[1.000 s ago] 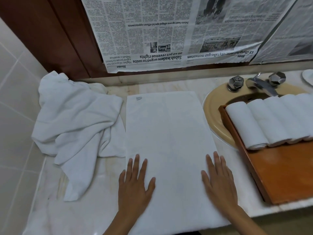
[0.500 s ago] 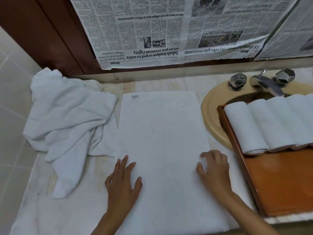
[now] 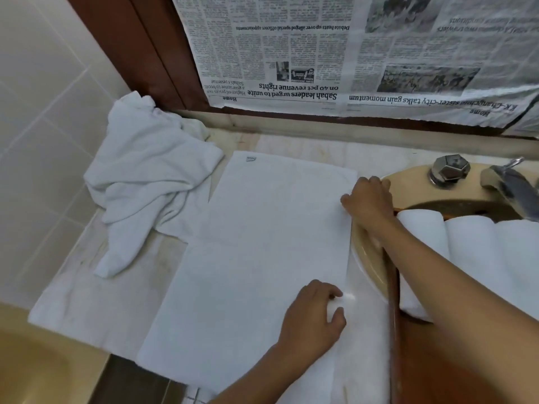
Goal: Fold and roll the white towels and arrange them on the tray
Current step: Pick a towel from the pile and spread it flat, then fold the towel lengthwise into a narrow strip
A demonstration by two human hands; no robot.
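From my remote seat I saw the flat towel [image 3: 256, 258] spread on the counter [image 3: 75, 293] just left of the beige basin [image 3: 366, 258], with its long right edge running along the basin's rim. The left hand [image 3: 313, 316] sat at the nearer part of that edge, fingers curled and thumb closed on a small tuft of cloth. The right hand [image 3: 370, 199] was farther up the same edge, touching the basin's rim, with its fingers bent down over the cloth. Its fingertips were hidden under the knuckles, so I could not make out how much towel they held.

A wooden tray [image 3: 393, 301] lay across the basin with the rolled towels [image 3: 466, 243] on it. The right forearm covered part of them and the frame's edge cut off the rest, so I could not count them. A tap handle [image 3: 449, 170] and a blurred spout [image 3: 513, 191] stood behind the basin. Well to the basin's left lay a heap of crumpled towels [image 3: 145, 185], its edge touching the flat towel. The towel's near end ran out of view.
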